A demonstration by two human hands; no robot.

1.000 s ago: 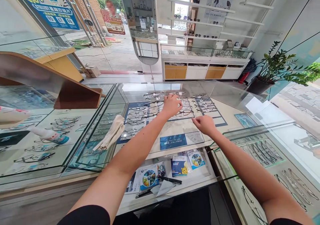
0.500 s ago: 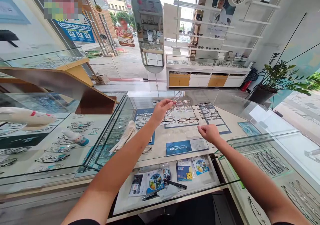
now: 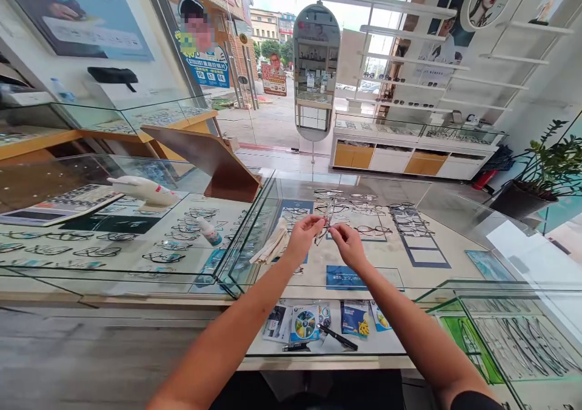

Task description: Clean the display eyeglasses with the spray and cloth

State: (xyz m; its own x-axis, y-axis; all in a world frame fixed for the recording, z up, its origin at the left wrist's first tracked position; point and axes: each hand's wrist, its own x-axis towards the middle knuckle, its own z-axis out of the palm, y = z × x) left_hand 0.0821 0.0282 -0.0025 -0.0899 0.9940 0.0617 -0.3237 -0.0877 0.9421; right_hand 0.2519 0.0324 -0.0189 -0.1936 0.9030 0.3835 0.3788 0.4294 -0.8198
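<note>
Above the glass display counter, my left hand pinches a thin-framed pair of glasses between thumb and fingers. The glasses are held upright on edge, and their outline blurs into the frames behind. Close on the right, my right hand is closed, its thumb and fingertips at the other side of the same glasses. Rows of glasses lie on trays beyond both hands. To the left of my left hand lies a crumpled cream cloth or pair of gloves.
A blue leaflet lies on the counter before me. Below it, leaflets and a black pen show under glass. On the left are a white bottle, a white hand-shaped stand and a slanted brown board. Another glass case borders the right.
My right hand has moved left and up to meet the glasses in my left hand. The glasses have come nearer to me. My view has swung left.
</note>
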